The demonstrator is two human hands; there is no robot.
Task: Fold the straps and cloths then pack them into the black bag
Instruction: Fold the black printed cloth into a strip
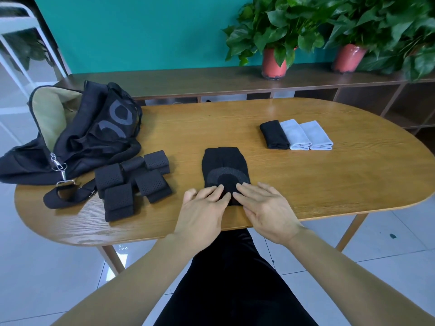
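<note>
Item 1: black cloth point(224, 165) with a grey ring pattern, flat at the near centre of the wooden table point(306, 184).
Item 2: left hand point(202, 212), fingers straight and slightly spread, fingertips pressing the cloth's near end; nothing gripped.
Item 3: right hand point(266, 208), just beside the left, fingers likewise straight and flat on the same end; nothing gripped.
Item 4: black bag point(94, 137), far left on the table, unzipped, tan lining showing.
Item 5: folded black straps point(131, 182), perforated, heaped just near of the bag, left of the cloth.
Item 6: 3 folded cloths in a touching row, far right: 1 folded black cloth point(274, 135), then 2 pale grey cloths point(306, 136) to its right.
Item 7: 2 potted plants point(275, 62) in red pots on the shelf point(188, 83) beyond the table.
</note>
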